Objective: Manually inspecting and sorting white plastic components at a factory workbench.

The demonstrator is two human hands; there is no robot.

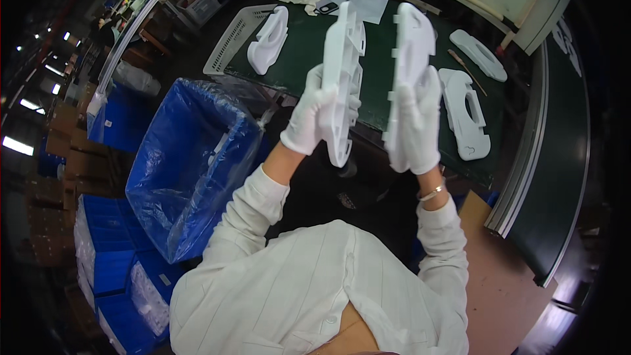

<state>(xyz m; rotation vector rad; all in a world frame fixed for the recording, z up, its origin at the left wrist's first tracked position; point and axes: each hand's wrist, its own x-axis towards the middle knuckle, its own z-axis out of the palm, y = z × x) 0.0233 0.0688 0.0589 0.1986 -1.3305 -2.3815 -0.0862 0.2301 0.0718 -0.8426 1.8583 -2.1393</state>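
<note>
Left hand [307, 113]'s curled round the left white panel [338, 72], right hand [422, 121] clasps the right white panel [415, 36], fingers pretty straight, both over the green table [303, 52]'s near edge. Held apart probably so they don't knock. Blue bin [197, 125]'s left of the table, likely for easy reach.

Two parts [459, 121] lie at right on the table [379, 59], a third [268, 46] at left, perhaps beside the basket [225, 47].

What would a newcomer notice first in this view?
The eye lands first on the left white part and the right white part, held up side by side near the centre in the gloved left hand and right hand. Next comes the big plastic-lined blue bin, left of centre.
</note>
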